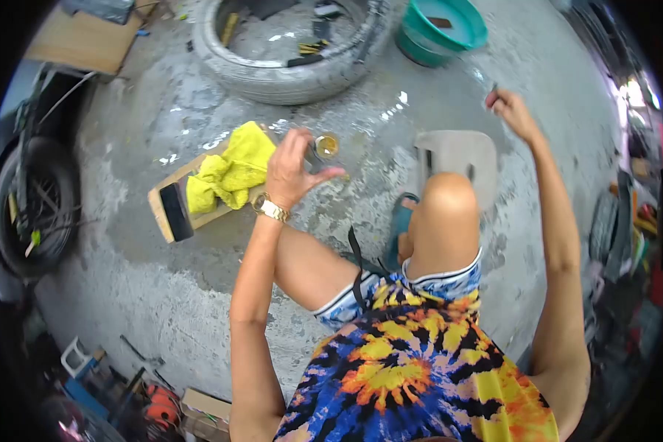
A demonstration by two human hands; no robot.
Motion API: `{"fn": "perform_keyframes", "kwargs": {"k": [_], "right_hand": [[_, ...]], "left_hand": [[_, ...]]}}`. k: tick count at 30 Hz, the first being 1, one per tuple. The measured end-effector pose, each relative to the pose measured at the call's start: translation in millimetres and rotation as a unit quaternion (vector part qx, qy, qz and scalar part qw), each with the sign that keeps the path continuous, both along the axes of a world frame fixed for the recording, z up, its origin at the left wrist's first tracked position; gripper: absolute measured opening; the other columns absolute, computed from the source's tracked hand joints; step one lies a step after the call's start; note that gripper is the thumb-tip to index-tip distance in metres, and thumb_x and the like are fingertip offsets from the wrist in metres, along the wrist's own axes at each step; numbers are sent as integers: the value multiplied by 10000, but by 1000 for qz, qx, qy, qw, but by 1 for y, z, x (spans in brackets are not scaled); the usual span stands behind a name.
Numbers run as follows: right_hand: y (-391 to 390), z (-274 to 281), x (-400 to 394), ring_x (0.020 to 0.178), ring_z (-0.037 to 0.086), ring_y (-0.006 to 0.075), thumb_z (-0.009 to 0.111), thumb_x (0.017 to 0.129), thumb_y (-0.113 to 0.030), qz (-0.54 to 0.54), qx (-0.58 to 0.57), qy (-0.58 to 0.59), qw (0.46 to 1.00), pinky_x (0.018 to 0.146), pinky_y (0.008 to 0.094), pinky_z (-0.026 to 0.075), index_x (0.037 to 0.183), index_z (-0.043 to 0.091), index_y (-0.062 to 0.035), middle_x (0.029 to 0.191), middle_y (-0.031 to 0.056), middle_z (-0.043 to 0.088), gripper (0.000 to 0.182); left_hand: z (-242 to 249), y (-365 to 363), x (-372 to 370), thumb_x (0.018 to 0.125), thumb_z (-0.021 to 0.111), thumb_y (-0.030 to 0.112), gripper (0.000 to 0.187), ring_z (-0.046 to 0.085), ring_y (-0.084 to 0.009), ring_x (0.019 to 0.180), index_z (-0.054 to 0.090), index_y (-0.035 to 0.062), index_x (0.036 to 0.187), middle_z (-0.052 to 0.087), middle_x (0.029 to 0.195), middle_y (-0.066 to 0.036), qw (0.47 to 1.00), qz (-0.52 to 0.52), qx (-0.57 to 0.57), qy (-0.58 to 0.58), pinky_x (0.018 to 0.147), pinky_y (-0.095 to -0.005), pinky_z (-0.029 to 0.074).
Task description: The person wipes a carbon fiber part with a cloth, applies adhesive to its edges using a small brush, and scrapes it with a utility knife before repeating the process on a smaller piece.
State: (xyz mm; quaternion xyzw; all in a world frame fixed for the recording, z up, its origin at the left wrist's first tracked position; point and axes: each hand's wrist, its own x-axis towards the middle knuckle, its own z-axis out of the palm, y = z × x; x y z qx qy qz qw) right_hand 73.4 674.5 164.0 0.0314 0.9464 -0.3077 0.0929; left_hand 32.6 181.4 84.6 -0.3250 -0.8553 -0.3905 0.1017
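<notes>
On my feed, the small round container [326, 145] with amber contents is right beside the fingers of the left hand [289, 171]; I can't tell whether they grip it or whether it rests on the floor [324, 243]. The thumb is spread away from the curled fingers, so a careless brush could, I judge, tip it and spill the contents. Near it, the yellow cloth [247, 158] overlaps a wooden board [157, 202] beside a dark slab [175, 212]; a snagged fold might drag things off. The right hand [514, 114] has its fingers drawn together, but blur hides whether they hold anything. Beyond, the wet patches near the tire [287, 87] and green basin [423, 53] could make a foot slip
</notes>
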Motion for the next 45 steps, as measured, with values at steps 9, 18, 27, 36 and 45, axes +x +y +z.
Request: {"fn": "perform_keyframes", "kwargs": {"k": [9,18,27,36,45], "right_hand": [[-167,-104,-95,718,549,187,601,840,-172,167,-187,-102,963,687,326,455,930,611,27,753,89,577,218],[-247,-134,-116,803,629,190,573,961,-256,420,-190,-247,852,755,353,482,1151,634,-32,888,121,677,300],[-293,-262,-35,856,575,99,474,938,-92,338,-348,-272,831,754,279,481,1136,607,-59,988,39,645,242],[-301,-283,-22,1020,571,185,448,808,23,347,-331,-371,795,803,325,506,1172,586,-18,1423,91,402,392],[-298,-298,-10,1434,260,337,446,803,10,395,-299,-285,820,1131,405,314,1407,426,-22,1584,150,204,605]], "left_hand": [[25,-33,39,571,880,445,700,618,-315,945,552,24,1024,595,1071,-116,979,144,-120,-80,770,-388,516],[-82,28,110,591,911,348,700,580,-277,881,525,3,1062,549,1043,-109,870,471,4,-144,774,-369,498],[-194,51,112,638,877,404,771,527,-296,910,468,-1,1150,508,1020,-133,728,643,118,-207,810,-402,450],[-203,55,94,655,837,533,871,557,-396,934,442,-75,1137,561,1020,-264,673,667,167,-273,832,-468,433],[-199,67,80,668,835,519,989,586,-434,993,379,-154,1230,573,1066,-327,627,662,186,-365,855,-462,461]]}}
